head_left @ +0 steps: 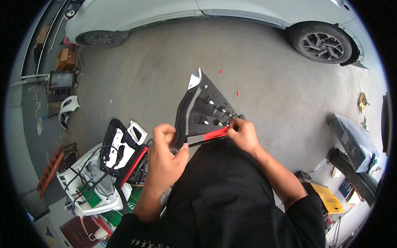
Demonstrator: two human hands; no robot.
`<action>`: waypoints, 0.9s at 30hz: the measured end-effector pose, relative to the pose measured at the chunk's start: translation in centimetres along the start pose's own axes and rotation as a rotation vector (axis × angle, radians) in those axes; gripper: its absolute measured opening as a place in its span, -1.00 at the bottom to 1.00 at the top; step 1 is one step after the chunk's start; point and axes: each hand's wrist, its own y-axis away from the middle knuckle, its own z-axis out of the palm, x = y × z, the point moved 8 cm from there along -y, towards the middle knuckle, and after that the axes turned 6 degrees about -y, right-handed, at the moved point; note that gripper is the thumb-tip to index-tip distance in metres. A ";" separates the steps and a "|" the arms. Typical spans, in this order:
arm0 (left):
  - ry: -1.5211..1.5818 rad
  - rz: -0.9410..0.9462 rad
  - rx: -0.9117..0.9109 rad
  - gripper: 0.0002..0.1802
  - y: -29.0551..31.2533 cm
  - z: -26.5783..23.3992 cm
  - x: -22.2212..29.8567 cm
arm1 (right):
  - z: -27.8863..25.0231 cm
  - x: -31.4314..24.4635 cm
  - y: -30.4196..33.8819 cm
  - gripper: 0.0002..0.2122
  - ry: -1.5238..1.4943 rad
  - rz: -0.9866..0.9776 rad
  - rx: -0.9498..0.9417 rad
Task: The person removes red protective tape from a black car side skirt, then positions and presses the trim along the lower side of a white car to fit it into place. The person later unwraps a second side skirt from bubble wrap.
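I hold a black triangular plastic trim panel [205, 106] upright in front of my chest, its inner side with several white clips facing me. My left hand [164, 153] grips its lower left edge. My right hand [243, 133] pinches the end of a red tape strip [215, 133] that runs along the panel's bottom edge. A shiny silver tip [194, 80] sits at the panel's top.
A white car [206, 12] stands across the far side of the grey concrete floor. White and black car body parts with wiring [111, 165] lie at my left. Small red scraps [221, 71] dot the floor. A black wrapped part [351, 140] and yellow box [328, 198] lie at right.
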 end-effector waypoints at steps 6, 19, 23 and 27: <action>-0.092 0.115 0.019 -0.23 -1.9 -0.5 -0.3 | -3.8 12.0 -0.5 -0.70 0.355 0.208 0.123; 0.104 -0.010 -0.033 -0.18 -4.7 -0.4 -1.0 | -20.2 28.8 8.6 -0.66 0.496 0.742 0.617; 0.302 -0.213 -0.002 -0.30 -5.7 -0.9 -4.2 | -23.8 31.0 11.1 -0.64 0.459 0.849 0.707; 0.324 -0.272 0.036 -0.40 -7.1 -2.0 -7.4 | -26.5 33.9 15.2 -0.61 0.171 1.010 0.804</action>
